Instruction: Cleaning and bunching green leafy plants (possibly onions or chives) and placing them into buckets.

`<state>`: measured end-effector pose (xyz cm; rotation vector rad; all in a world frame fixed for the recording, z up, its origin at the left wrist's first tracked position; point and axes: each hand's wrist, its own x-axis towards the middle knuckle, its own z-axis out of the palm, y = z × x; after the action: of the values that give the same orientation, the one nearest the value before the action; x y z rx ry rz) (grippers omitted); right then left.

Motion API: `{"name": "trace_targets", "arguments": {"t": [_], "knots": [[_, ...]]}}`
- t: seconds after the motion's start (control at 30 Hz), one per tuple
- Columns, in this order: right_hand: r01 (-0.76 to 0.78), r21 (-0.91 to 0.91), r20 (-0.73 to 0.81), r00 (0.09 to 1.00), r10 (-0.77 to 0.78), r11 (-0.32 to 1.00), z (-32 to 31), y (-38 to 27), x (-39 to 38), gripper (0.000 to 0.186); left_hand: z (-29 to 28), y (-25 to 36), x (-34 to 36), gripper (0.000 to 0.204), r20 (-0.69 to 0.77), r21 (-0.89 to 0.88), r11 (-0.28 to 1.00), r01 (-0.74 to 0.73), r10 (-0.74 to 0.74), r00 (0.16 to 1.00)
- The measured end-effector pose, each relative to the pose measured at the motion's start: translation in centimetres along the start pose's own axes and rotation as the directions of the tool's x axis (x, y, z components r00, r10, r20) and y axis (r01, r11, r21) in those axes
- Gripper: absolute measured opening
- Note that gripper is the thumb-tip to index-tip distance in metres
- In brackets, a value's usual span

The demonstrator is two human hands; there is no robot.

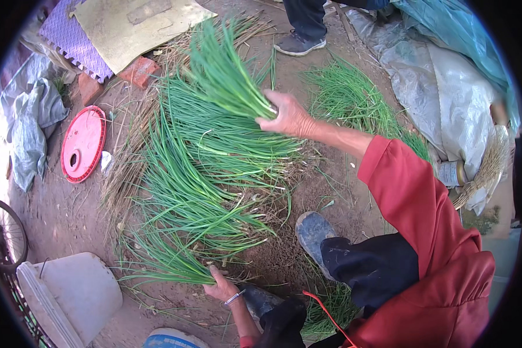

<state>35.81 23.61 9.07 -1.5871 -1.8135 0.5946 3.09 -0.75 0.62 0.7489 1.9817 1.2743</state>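
Right grip (pixel 286 116) clasps green bundle (pixel 226 72) at base.

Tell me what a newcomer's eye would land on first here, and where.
Probably the spread of green stalks across the middle, with the right hand holding a raised bunch over its far side. At its near edge, the left hand grips a second bunch. Next, the eye may go to the red lid at the left and the white bucket at lower left.

Right hand (pixel 289 116) clenched, arm (pixel 345 139) stretched far forward; left hand (pixel 221 286) clenched, closer in.
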Motion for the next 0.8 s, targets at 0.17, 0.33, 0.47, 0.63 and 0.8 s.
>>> {"name": "trace_targets", "arguments": {"t": [0.17,0.33,0.47,0.63,0.8], "knots": [[0.438,-0.287,0.194,0.897,-0.396,0.852,0.7,0.8,-2.4,0.054,-0.1,-0.7,-0.1,0.021,0.014,0.03,0.999,0.033,-0.033,0.999],[0.174,-0.155,-0.066,0.98,-0.185,0.973,0.6,0.7,0.9,0.044,-0.2,-0.9,0.0,0.022,-0.003,-0.022,1.0,0.022,-0.023,1.0],[-0.297,-0.14,-0.164,0.948,0.274,0.944,-1.4,7.1,6.0,0.047,-0.3,-0.8,0.3,0.023,0.028,-0.001,1.0,-0.004,0.004,1.0],[-0.621,-0.278,0.069,0.748,0.661,0.732,0.5,10.8,7.7,0.072,0.3,-0.1,0.5,0.025,0.011,-0.016,0.999,0.029,-0.029,1.0],[-0.662,-0.15,0.089,0.731,0.676,0.735,3.4,10.6,10.0,0.072,0.3,-0.5,0.6,0.024,0.05,0.038,0.999,0.031,-0.033,0.998]]}}
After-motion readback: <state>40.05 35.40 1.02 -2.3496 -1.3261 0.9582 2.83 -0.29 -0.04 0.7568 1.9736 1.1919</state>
